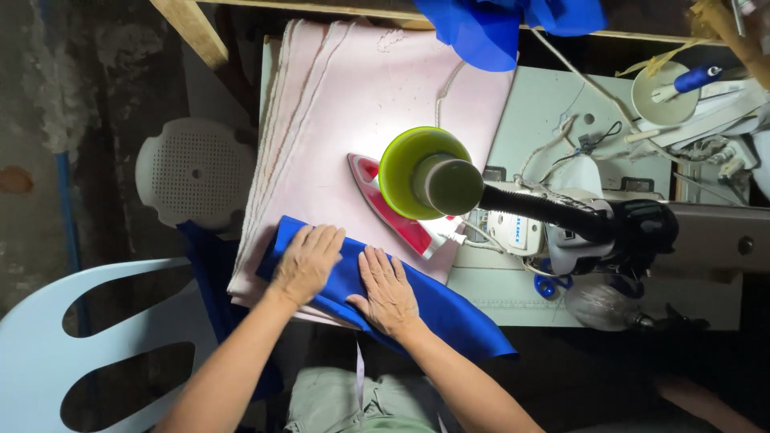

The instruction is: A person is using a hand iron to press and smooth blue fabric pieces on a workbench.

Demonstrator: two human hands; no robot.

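A piece of shiny blue fabric [437, 309] lies across the near edge of a stack of pale pink cloth [353, 104]. My left hand [306, 261] rests flat on the blue fabric's left end, fingers spread. My right hand [387, 290] presses flat on the fabric just to its right. Neither hand grips anything. A red and white iron [405, 228] lies on the pink cloth just beyond my hands, partly hidden by a green lamp shade [417, 164].
A sewing machine [577, 216] with a black flexible lamp arm stands to the right on a pale table. More blue fabric [489, 28] hangs at the top. A white plastic stool [196, 168] and a light plastic chair [48, 345] stand at the left.
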